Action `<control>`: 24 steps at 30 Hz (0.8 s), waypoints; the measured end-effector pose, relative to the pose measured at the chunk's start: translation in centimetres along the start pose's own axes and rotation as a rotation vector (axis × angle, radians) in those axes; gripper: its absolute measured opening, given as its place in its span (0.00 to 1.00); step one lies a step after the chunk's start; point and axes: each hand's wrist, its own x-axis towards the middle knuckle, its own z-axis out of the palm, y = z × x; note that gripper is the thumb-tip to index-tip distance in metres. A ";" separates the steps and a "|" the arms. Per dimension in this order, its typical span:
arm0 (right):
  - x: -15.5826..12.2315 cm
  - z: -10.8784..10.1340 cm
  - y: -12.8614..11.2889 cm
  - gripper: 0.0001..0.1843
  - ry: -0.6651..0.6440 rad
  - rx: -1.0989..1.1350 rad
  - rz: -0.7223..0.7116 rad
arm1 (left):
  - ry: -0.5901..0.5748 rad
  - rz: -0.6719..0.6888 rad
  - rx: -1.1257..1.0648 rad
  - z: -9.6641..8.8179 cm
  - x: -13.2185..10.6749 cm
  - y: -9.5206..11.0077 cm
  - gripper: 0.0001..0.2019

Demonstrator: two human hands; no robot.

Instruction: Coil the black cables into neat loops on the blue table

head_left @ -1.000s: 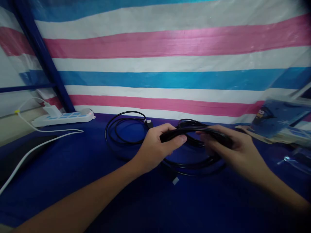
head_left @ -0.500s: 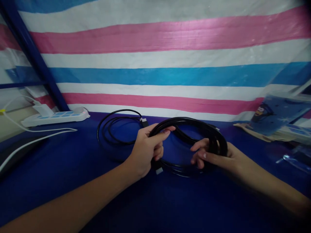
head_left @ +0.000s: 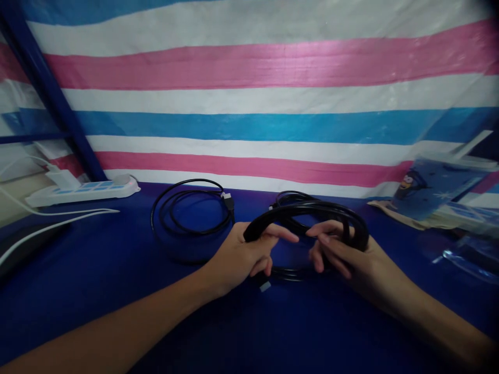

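Black cable coil [head_left: 312, 206]: several loops bunched into one thick ring, held just above the blue tablecloth [head_left: 249, 327] at centre, tilted toward the camera. Gripped on its left side by the left hand [head_left: 241, 257], fingers curled shut round the bundle, thumb laid along the top. Held on its right side by the right hand [head_left: 346, 254], loops passing through the palm, fingers half curled and pointing toward the left hand (fingertips of the two near, not touching). Pale plug end [head_left: 265, 285] hanging just under the left hand. Behind and to the left of the coil: thinner black cable [head_left: 195, 181], looped flat on the cloth, connector at its right edge. Further left: white power strip [head_left: 81, 191] with a white charger plugged in, white cord [head_left: 62, 218] trailing forward. Far right: blue cartoon-printed packet [head_left: 432, 187], clear plastic wrapping [head_left: 468, 257] in front of it, blurred. Backdrop: striped sheet [head_left: 253, 119] in pink, white and blue; dark blue post [head_left: 50, 93] at left.
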 end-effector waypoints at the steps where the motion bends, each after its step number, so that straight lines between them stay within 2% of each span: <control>1: 0.0 0.1 0.1 0.12 0.018 -0.003 0.006 | 0.016 0.000 -0.006 0.1 0.0 -0.1 0.12; 6: 0.2 -0.1 0.8 0.14 -0.096 -0.039 0.082 | 0.074 -0.030 0.019 0.0 0.2 -1.0 0.11; 10: 0.3 -0.1 0.8 0.15 -0.147 -0.023 0.085 | 0.040 -0.075 -0.017 -0.4 0.5 -0.8 0.09; 12: 0.2 0.0 0.4 0.14 -0.080 0.015 0.065 | 0.015 -0.086 -0.101 -0.5 0.5 0.1 0.07; 15: -0.2 0.5 -0.7 0.14 0.038 0.049 0.084 | -0.074 -0.132 -0.275 -0.3 0.2 2.3 0.13; 18: -0.6 0.9 -2.0 0.18 -0.013 -0.049 0.185 | -0.123 -0.248 -0.338 0.5 -0.3 4.2 0.13; 21: -0.4 1.1 -3.7 0.22 -0.073 -0.178 0.202 | -0.045 -0.258 -0.261 1.0 -0.4 4.5 0.21; 24: 0.5 0.9 -5.3 0.14 -0.112 -0.232 0.056 | 0.066 -0.124 -0.206 0.5 0.0 4.0 0.26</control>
